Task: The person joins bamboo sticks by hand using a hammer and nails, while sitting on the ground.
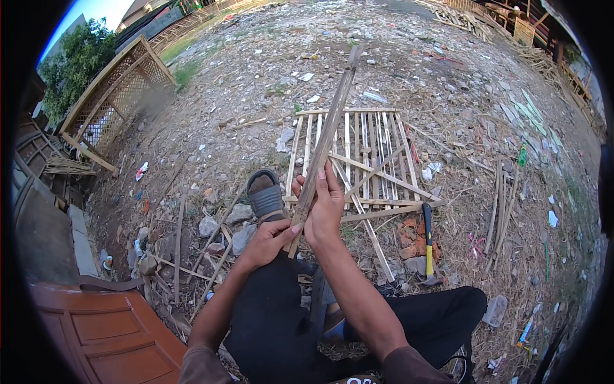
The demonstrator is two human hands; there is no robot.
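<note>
A long weathered wooden strip [329, 131] slants up and away from my lap. My left hand [270, 242] grips its near end, thumb on top. Farther along, my right hand [325, 208] is closed around the strip from its right side. Beyond my hands a frame of thin wooden slats [348, 137] lies on the ground, partly covered by the strip. Loose slats [377, 168] cross over that frame diagonally. A hammer [428, 246] with a black and yellow handle lies right of my right forearm, its head toward me.
A brown panelled door [115, 339] lies at the lower left. A lattice panel [118, 96] leans at the far left. Stones [240, 224] and broken bricks [412, 240] sit near my sandalled foot [265, 194]. More wooden strips [502, 214] lie at right on littered, rubble-strewn ground.
</note>
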